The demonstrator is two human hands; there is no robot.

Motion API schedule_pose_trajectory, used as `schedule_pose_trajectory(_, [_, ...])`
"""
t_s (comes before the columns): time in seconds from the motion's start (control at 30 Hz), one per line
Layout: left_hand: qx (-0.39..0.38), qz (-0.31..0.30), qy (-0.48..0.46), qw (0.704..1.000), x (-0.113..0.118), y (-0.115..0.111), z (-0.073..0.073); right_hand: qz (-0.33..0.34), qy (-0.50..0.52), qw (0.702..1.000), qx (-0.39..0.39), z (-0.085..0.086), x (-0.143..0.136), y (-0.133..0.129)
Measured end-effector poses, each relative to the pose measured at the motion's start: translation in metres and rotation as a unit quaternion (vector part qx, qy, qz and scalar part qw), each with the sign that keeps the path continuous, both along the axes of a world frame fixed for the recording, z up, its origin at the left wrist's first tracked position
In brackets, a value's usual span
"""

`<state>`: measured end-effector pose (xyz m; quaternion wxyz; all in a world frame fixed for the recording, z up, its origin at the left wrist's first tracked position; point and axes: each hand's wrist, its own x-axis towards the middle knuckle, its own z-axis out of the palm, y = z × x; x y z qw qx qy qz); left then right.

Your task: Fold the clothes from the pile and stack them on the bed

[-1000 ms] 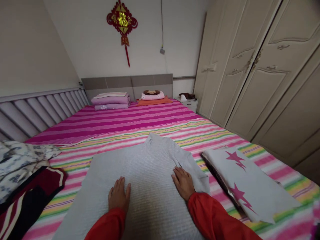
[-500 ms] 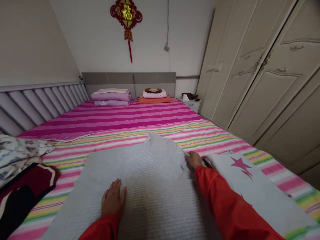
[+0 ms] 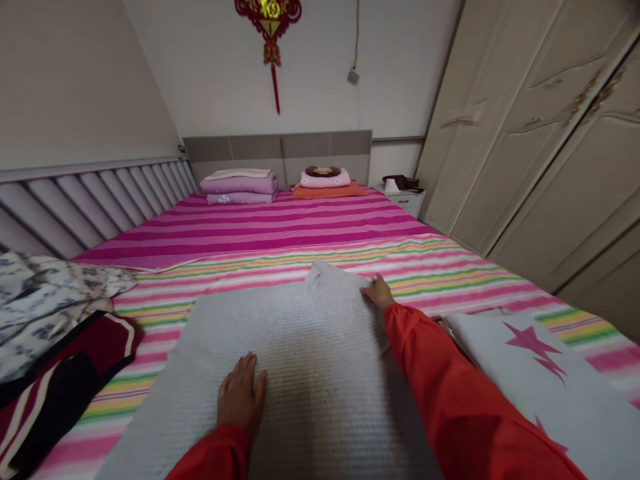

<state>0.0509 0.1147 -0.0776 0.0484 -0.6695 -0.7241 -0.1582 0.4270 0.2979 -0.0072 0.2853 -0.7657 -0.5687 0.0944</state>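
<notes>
A light grey, ribbed-knit garment [image 3: 300, 347] lies spread on the bed in front of me, with a small raised peak of fabric at its far edge. My left hand [image 3: 241, 393] rests flat on its left middle part, fingers stretched out and holding nothing. At the far right edge of the garment is my right hand [image 3: 379, 292], its thumb and fingers closed on the fabric there. Just what the fingertips pinch is partly hidden by the hand. Both arms wear red sleeves.
To the right lies a folded pale cloth with pink stars [image 3: 545, 373]. Dark red and black clothing [image 3: 85, 367] and a floral cloth [image 3: 55, 300] lie at left. Folded purple bedding [image 3: 239, 187] and a pink pillow [image 3: 325, 177] sit by the headboard [image 3: 255, 148]. Wardrobes [image 3: 540, 160] stand at right.
My right hand has moved the garment's right edge outward and away from me, flattening the fold there. My left hand still lies flat on the garment. The view has shifted slightly.
</notes>
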Motion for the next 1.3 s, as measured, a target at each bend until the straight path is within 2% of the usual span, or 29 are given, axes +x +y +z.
schedule_pose_trajectory(0.1, [-0.002, 0.003, -0.001, 1.000, 0.000, -0.001, 0.000, -0.017, 0.001, 0.999, -0.045, -0.006, 0.008, 0.007])
schedule_pose_trajectory(0.2, [-0.014, 0.000, -0.001, 1.000, 0.000, -0.001, 0.003, -0.051, -0.019, 0.997, -0.059, -0.001, 0.017, 0.004])
schedule_pose_trajectory(0.27, [-0.020, -0.003, -0.002, 1.000, 0.001, -0.001, 0.005, -0.064, -0.039, 0.996, -0.052, 0.004, 0.013, -0.004])
schedule_pose_trajectory(0.33, [-0.021, -0.003, -0.004, 1.000, 0.002, -0.001, 0.006, -0.053, -0.064, 0.996, -0.029, 0.005, -0.001, -0.018])
schedule_pose_trajectory(0.4, [-0.019, 0.001, -0.006, 1.000, 0.004, 0.000, 0.007, 0.007, -0.111, 0.994, 0.001, 0.002, -0.017, -0.038])
schedule_pose_trajectory(0.5, [-0.019, 0.005, -0.007, 1.000, 0.006, 0.001, 0.009, 0.091, -0.167, 0.981, -0.029, -0.007, -0.019, -0.068])
schedule_pose_trajectory(0.6, [-0.024, 0.003, -0.009, 1.000, 0.008, 0.001, 0.014, 0.057, -0.163, 0.979, -0.112, -0.006, 0.006, -0.086])
schedule_pose_trajectory(0.7, [-0.023, 0.005, -0.013, 1.000, 0.011, 0.001, 0.018, 0.022, -0.161, 0.977, -0.139, 0.005, 0.017, -0.101])
schedule_pose_trajectory(0.73, [-0.023, 0.006, -0.014, 1.000, 0.012, 0.001, 0.019, 0.030, -0.166, 0.977, -0.133, 0.007, 0.011, -0.110])
schedule_pose_trajectory(0.8, [-0.023, 0.004, -0.017, 1.000, 0.013, 0.000, 0.021, 0.086, -0.183, 0.975, -0.093, 0.004, -0.013, -0.139])
schedule_pose_trajectory(0.9, [-0.017, -0.001, -0.023, 1.000, 0.013, 0.000, 0.022, 0.225, -0.196, 0.954, -0.022, -0.016, -0.053, -0.201])
schedule_pose_trajectory(0.97, [-0.008, -0.002, -0.029, 1.000, 0.014, 0.000, 0.023, 0.254, -0.196, 0.947, -0.006, -0.031, -0.058, -0.237])
schedule_pose_trajectory(1.07, [-0.001, -0.008, -0.036, 0.999, 0.014, 0.000, 0.024, 0.188, -0.192, 0.963, -0.028, -0.039, -0.029, -0.266])
schedule_pose_trajectory(1.17, [0.003, -0.010, -0.037, 0.999, 0.016, 0.000, 0.026, 0.101, -0.189, 0.975, -0.059, -0.029, 0.005, -0.275])
schedule_pose_trajectory(1.23, [0.004, -0.011, -0.040, 0.999, 0.017, -0.001, 0.028, 0.082, -0.192, 0.977, -0.046, -0.023, 0.006, -0.283])
schedule_pose_trajectory(1.3, [0.008, -0.014, -0.045, 0.999, 0.018, -0.002, 0.028, 0.095, -0.193, 0.976, -0.009, -0.023, -0.011, -0.296])
